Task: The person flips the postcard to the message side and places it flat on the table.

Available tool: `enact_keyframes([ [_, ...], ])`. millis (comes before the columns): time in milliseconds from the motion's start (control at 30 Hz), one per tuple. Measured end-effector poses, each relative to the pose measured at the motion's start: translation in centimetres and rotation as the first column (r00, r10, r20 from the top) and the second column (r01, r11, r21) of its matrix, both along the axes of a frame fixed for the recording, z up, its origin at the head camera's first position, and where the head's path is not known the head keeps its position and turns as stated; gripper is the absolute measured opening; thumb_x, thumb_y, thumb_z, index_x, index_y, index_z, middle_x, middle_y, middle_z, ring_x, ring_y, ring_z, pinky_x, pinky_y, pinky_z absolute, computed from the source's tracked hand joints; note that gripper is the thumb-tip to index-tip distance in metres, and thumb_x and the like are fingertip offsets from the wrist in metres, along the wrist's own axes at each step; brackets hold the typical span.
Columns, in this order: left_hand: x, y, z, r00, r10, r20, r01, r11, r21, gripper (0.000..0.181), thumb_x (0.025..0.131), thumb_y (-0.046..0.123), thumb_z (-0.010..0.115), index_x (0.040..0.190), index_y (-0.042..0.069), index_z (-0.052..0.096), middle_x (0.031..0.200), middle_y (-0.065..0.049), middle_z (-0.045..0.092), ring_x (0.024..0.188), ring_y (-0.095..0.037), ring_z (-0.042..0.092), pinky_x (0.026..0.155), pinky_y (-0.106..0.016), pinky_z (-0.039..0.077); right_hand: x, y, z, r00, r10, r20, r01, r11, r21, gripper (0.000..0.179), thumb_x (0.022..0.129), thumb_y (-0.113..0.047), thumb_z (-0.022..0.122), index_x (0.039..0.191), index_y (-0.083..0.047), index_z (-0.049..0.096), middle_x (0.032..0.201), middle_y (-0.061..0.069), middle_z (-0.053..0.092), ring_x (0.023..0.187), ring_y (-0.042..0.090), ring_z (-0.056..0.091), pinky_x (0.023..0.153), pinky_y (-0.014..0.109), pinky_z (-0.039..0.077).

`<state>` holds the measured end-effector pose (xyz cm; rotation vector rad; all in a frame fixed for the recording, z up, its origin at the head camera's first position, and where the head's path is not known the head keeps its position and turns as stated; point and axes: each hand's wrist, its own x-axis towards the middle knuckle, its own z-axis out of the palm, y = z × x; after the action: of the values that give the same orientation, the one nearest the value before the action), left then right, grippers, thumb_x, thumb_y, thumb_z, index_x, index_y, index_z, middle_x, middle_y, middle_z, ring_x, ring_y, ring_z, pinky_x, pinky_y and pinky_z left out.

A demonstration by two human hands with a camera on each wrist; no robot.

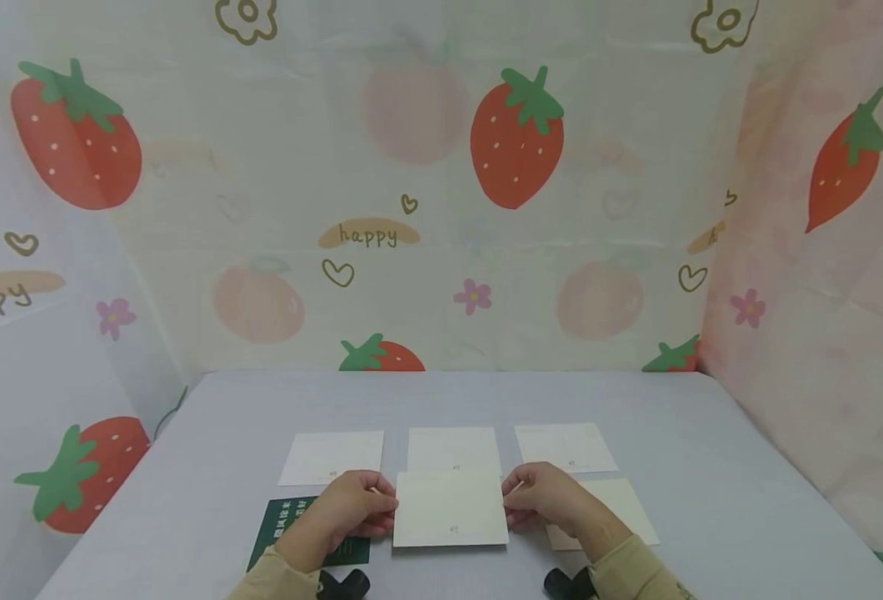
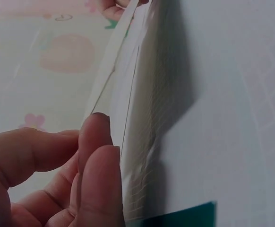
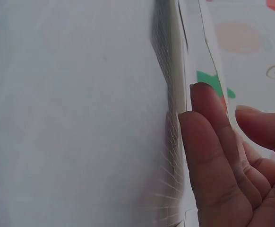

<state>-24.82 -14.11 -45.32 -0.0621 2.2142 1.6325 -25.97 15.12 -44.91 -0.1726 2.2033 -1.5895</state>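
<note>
A cream-white card (image 1: 451,510) with a small printed mark near its lower edge is held just above the table, level across the middle. My left hand (image 1: 356,505) pinches its left edge between thumb and fingers. At the opposite edge, my right hand (image 1: 545,503) grips the card with its fingers on one side and thumb on the other. In the left wrist view the card's thin edge (image 2: 110,71) runs up from the left fingertips. Partly under the left wrist lies a dark green card (image 1: 280,521) with white characters. Another cream card (image 1: 625,508) lies partly behind the right hand.
A back row holds three white cards: one at left (image 1: 332,456), one in the middle (image 1: 452,446) partly covered by the held card, one at right (image 1: 565,446). They lie on a pale tablecloth (image 1: 149,517). A strawberry-patterned curtain (image 1: 441,325) surrounds the table.
</note>
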Motion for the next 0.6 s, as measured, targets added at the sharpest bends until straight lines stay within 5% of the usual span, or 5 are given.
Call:
enact_keyframes([
  [600, -0.08, 0.18, -0.79, 0.999, -0.049, 0.013, 0.049, 0.999, -0.017, 0.012, 0.083, 0.007, 0.062, 0.092, 0.001, 0.060, 0.074, -0.006, 0.065, 0.063, -0.014, 0.063, 0.056, -0.027, 0.054, 0.18, 0.13, -0.05, 0.999, 0.033, 0.032, -0.035, 0.998, 0.058, 0.017, 0.081, -0.003, 0.063, 0.096, 0.005, 0.061, 0.077, 0.007, 0.067, 0.064, 0.016, 0.064, 0.062, 0.033, 0.055],
])
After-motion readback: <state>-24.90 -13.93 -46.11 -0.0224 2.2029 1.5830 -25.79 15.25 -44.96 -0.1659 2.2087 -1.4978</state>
